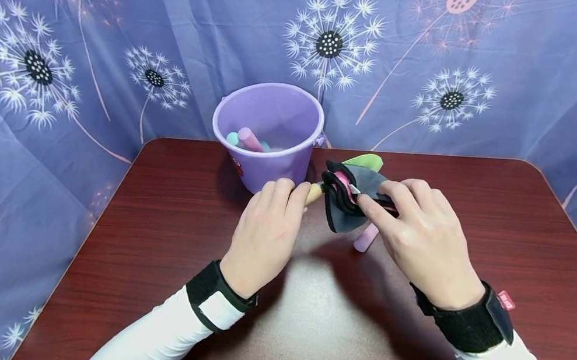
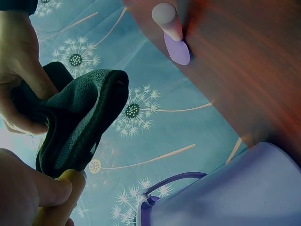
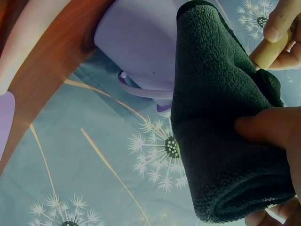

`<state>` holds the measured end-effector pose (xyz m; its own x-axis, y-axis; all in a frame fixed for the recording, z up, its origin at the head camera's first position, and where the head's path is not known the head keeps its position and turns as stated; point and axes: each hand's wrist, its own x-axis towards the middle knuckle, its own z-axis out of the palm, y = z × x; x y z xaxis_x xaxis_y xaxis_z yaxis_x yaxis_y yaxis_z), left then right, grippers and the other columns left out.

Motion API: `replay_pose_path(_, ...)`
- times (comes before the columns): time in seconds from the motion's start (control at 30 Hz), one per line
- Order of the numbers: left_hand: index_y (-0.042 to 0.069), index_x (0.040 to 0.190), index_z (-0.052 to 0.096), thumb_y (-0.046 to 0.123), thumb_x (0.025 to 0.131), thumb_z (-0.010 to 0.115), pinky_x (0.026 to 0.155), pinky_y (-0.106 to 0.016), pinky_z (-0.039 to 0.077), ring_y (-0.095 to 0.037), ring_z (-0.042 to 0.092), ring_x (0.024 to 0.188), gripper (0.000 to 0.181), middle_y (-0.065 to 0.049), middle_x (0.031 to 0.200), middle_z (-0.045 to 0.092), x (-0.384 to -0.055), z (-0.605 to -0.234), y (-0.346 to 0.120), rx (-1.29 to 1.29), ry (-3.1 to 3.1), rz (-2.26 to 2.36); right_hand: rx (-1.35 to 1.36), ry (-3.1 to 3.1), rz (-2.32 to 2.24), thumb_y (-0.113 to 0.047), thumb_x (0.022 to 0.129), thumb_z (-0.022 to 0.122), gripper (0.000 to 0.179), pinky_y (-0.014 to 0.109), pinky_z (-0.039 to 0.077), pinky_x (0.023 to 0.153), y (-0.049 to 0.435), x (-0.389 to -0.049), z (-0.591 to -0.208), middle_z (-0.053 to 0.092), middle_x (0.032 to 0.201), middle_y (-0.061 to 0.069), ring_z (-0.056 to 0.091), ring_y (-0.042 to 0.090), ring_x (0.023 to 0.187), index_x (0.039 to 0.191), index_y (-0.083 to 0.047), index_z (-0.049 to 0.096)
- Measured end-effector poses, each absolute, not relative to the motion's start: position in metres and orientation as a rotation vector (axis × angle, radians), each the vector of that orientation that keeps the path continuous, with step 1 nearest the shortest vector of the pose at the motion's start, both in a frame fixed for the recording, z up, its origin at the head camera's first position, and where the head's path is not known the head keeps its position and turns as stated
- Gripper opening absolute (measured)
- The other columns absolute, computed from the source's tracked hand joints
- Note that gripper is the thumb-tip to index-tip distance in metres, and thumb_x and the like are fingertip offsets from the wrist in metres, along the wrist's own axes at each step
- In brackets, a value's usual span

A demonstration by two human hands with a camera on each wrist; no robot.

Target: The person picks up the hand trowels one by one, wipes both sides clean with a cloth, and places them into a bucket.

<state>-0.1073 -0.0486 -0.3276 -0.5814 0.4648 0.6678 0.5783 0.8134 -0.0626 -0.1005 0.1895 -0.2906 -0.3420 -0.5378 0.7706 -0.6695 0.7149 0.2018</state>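
Observation:
My left hand (image 1: 268, 231) grips the yellow handle of a toy shovel (image 1: 314, 193). The shovel's light green blade (image 1: 366, 162) shows past the far edge of a grey, black-edged fleecy cloth (image 1: 349, 224), which hides the part between. My right hand (image 1: 421, 241) pinches the folded cloth against the shovel, and its thumb lies on the grey pile in the right wrist view. A pink layer and a small white tag show among the folds. Below the cloth, the pinkish-purple handle of another toy (image 1: 365, 238) rests on the table; its purple flat end (image 2: 178, 49) appears in the left wrist view.
Behind my left hand stands a purple bucket (image 1: 274, 164) with pink and mint toy handles (image 1: 250, 139) inside. The dark red wooden table (image 1: 175, 203) ends just behind it, against a blue dandelion-print curtain (image 1: 219, 32).

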Motion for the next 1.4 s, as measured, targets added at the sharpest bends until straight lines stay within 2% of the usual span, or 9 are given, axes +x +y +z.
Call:
replay_pose_path(0.37, -0.003, 0.128, 0.056, 0.016, 0.107, 0.044, 0.061, -0.032, 0.037, -0.025, 0.041, 0.076, 0.030, -0.011, 0.099, 0.049, -0.106, -0.329, -0.047, -0.768, -2.284, -0.156, 0.873, -2.027, 0.242, 0.000, 0.094, 0.054, 0.022, 0.048, 0.044, 0.062, 0.191, -0.102, -0.292, 0.061, 0.099, 0.020, 0.052, 0.040, 0.079, 0.108, -0.005, 0.070)
replay_pose_path(0.63, -0.002, 0.127, 0.056, 0.016, 0.107, 0.044, 0.060, -0.031, 0.036, -0.024, 0.040, 0.074, 0.030, -0.011, 0.097, 0.048, -0.106, -0.329, -0.047, -0.767, -2.290, -0.146, 0.813, -2.055, 0.302, -0.003, 0.095, 0.050, 0.024, 0.045, 0.041, 0.058, 0.192, -0.102, -0.292, 0.057, 0.095, 0.022, 0.046, 0.040, 0.074, 0.107, -0.002, 0.070)
replay_pose_path(0.87, -0.003, 0.127, 0.056, 0.017, 0.106, 0.046, 0.061, -0.031, 0.037, -0.024, 0.041, 0.075, 0.030, -0.011, 0.098, 0.048, -0.107, -0.329, -0.048, -0.770, -2.276, -0.153, 0.712, -2.087, 0.379, -0.002, 0.091, 0.050, 0.027, 0.046, 0.043, 0.058, 0.195, -0.103, -0.294, 0.056, 0.094, 0.020, 0.047, 0.038, 0.077, 0.108, -0.002, 0.071)
replay_pose_path(1.4, -0.002, 0.125, 0.055, 0.018, 0.106, 0.048, 0.061, -0.031, 0.037, -0.025, 0.041, 0.075, 0.029, -0.012, 0.098, 0.047, -0.107, -0.326, -0.051, -0.759, -2.260, -0.187, 0.567, -2.199, 0.425, -0.008, 0.087, 0.060, 0.028, 0.051, 0.045, 0.070, 0.209, -0.107, -0.304, 0.053, 0.096, 0.019, 0.049, 0.038, 0.084, 0.113, -0.003, 0.068)
